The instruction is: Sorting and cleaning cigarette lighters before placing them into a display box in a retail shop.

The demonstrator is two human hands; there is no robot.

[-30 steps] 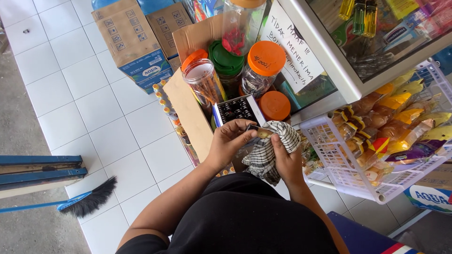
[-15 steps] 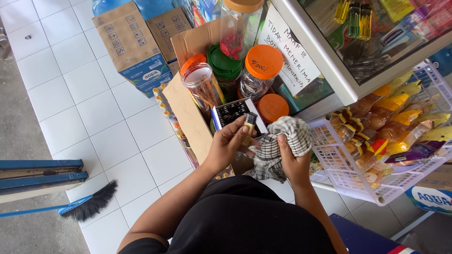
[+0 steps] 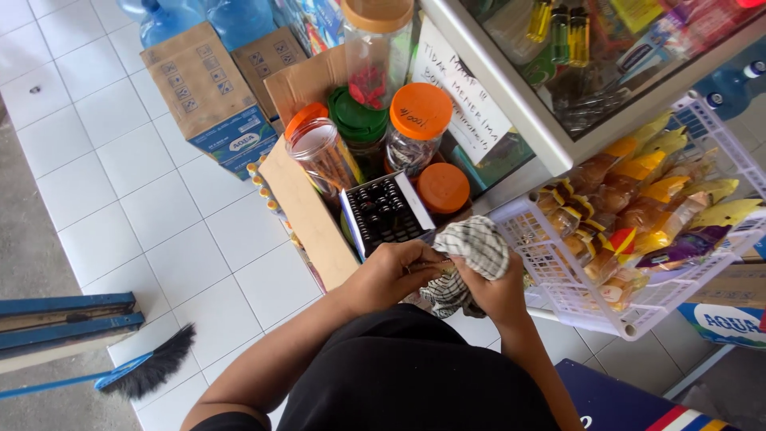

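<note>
Both my hands meet in front of my body, just below a black tray of dark round pieces (image 3: pixel 387 211). My right hand (image 3: pixel 499 295) grips a black-and-white checkered cloth (image 3: pixel 475 249) that drapes over its fingers. The fingers of my left hand (image 3: pixel 395 275) are closed around a small item (image 3: pixel 437 267) pressed against the cloth. Most of that item is hidden, so I cannot tell what it is.
An open cardboard box (image 3: pixel 307 211) holds clear jars with orange lids (image 3: pixel 419 112) and a green lid (image 3: pixel 355 120). A white plastic basket (image 3: pixel 558 287) of wrapped snacks stands to the right below a glass counter (image 3: pixel 511 104). A blue-handled broom (image 3: pixel 152 369) lies on the white floor tiles at left.
The cloth has shifted from hanging between my hands to bunching over my right hand. Both hands stay together and keep working on the small item.
</note>
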